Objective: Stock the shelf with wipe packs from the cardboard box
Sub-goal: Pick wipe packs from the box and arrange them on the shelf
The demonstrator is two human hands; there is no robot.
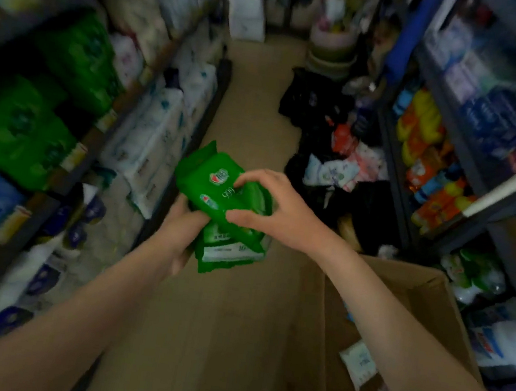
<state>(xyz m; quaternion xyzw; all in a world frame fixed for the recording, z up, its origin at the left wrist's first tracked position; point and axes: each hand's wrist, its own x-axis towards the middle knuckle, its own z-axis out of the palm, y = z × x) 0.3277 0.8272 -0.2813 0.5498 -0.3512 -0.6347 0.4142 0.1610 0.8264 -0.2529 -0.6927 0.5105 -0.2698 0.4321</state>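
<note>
The left hand (pixel 184 228) is curling its fingers around the near end of a stack of glossy green plastic wipe packs (pixel 225 204), while the right hand (pixel 276 208) is pinching the top pack between thumb and fingers. At least 2 packs are showing, held in the air above the tan floor (pixel 225 323), between the left shelving (pixel 67 148) and the open brown cardboard box (pixel 401 301).

The lower pack is hanging slightly askew beneath the top one; judging from that, the slick wrappers could be sliding against each other, and a loosened grip during the swing toward the shelf would likely be dropping one onto the floor.

The cardboard box, at the lower right, is holding at least 1 white pack (pixel 358 363) and something pale pink at its near corner. The left shelving is already carrying similar green packs (pixel 20 132) on its middle tier, blurred here.
</note>
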